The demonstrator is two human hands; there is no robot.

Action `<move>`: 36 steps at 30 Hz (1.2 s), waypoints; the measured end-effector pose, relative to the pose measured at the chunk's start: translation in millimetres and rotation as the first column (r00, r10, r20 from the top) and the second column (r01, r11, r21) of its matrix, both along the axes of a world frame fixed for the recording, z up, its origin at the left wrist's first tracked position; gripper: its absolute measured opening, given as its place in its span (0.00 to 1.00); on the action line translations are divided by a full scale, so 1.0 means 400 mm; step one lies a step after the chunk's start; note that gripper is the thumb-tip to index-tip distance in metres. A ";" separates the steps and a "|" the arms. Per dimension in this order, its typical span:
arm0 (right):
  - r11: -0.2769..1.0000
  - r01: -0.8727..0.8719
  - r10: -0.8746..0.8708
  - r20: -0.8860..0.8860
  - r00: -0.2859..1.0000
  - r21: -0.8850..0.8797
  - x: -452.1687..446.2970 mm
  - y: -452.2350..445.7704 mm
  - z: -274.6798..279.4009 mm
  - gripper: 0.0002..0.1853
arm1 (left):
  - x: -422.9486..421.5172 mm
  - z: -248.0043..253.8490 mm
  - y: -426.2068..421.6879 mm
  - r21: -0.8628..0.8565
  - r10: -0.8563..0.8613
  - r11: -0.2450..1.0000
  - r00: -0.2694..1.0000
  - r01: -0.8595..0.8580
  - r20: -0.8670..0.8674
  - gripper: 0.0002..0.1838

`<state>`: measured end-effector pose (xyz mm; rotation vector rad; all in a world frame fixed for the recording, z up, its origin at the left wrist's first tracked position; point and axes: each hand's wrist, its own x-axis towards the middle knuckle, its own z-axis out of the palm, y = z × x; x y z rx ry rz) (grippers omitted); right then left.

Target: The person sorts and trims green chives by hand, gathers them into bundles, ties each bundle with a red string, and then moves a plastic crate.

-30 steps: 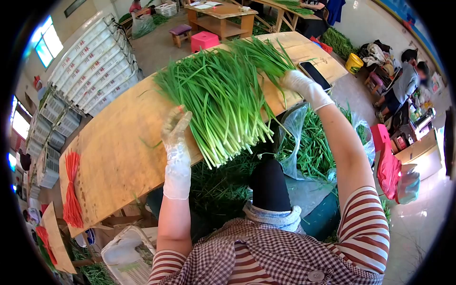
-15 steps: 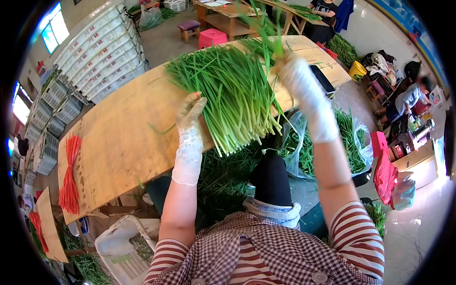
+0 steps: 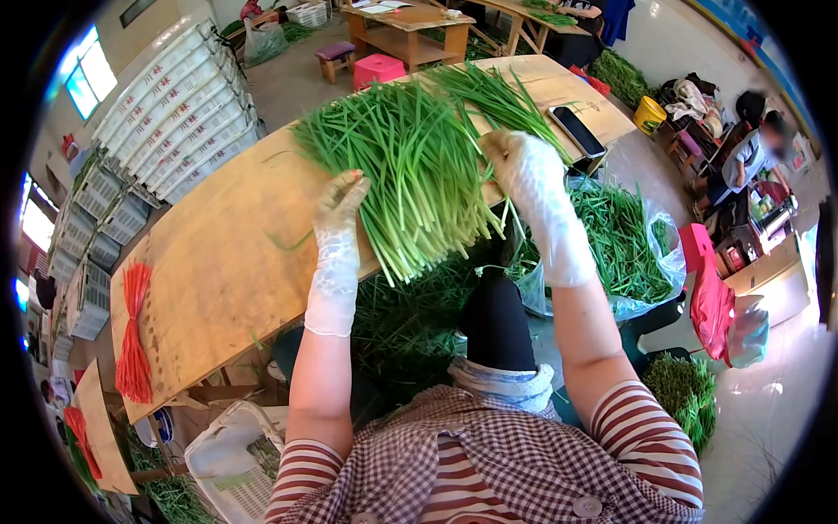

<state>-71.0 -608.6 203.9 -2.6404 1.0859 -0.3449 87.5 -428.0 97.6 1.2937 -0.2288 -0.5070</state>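
A broad pile of garlic chives lies on the wooden table, its pale stem ends towards me over the near edge. My left hand, in a whitish glove, is at the pile's left side with thumb and fingers pinched together. Whatever may be between those fingertips is too small to make out. My right hand, also gloved, has its fingers curled down on pale chive stems at the pile's right edge. Behind it lies a smaller spread of chives.
A phone lies right of the chives. Red ties are at the table's left end. Below stand a bag of chive scraps and a white basket. Stacked white crates stand left; people sit at the back and right.
My right hand has come down and towards me from a blurred swing with raised chives. The smaller spread behind the pile now lies flatter and wider. My left hand has barely moved.
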 end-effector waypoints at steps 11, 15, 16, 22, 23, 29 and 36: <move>0.966 -0.028 -0.047 -0.281 0.959 -0.258 0.159 -0.335 -0.257 0.15 | -0.032 0.086 -0.017 0.317 -0.003 0.783 0.506 -0.536 0.863 0.15; 0.967 -0.031 -0.027 -0.220 0.975 -0.254 0.181 -0.332 -0.123 0.13 | -0.069 0.204 -0.085 0.584 -0.202 0.740 0.717 -0.335 0.667 0.23; 0.958 -0.038 -0.020 -0.197 0.980 -0.285 0.194 -0.357 -0.121 0.13 | -0.080 0.233 -0.101 0.712 -0.290 0.681 0.830 -0.170 0.476 0.26; 0.996 -0.029 -0.005 0.372 0.928 0.086 0.072 -0.080 0.030 0.12 | -0.092 0.132 -0.147 0.700 -0.254 0.695 0.856 -0.163 0.451 0.18; 0.999 -0.047 0.032 0.391 0.920 0.028 0.050 -0.025 0.013 0.12 | -0.108 0.134 -0.146 0.669 -0.225 0.725 0.864 -0.160 0.451 0.16; 0.996 -0.043 0.010 0.373 0.928 0.081 -0.157 0.031 -0.037 0.11 | -0.131 0.155 -0.155 0.606 -0.229 0.764 0.784 -0.222 0.577 0.07; 0.659 0.209 -0.490 0.201 0.848 0.723 -0.268 -0.208 -0.336 0.26 | -0.084 0.216 -0.294 0.143 -0.134 0.990 0.232 -0.020 0.963 0.07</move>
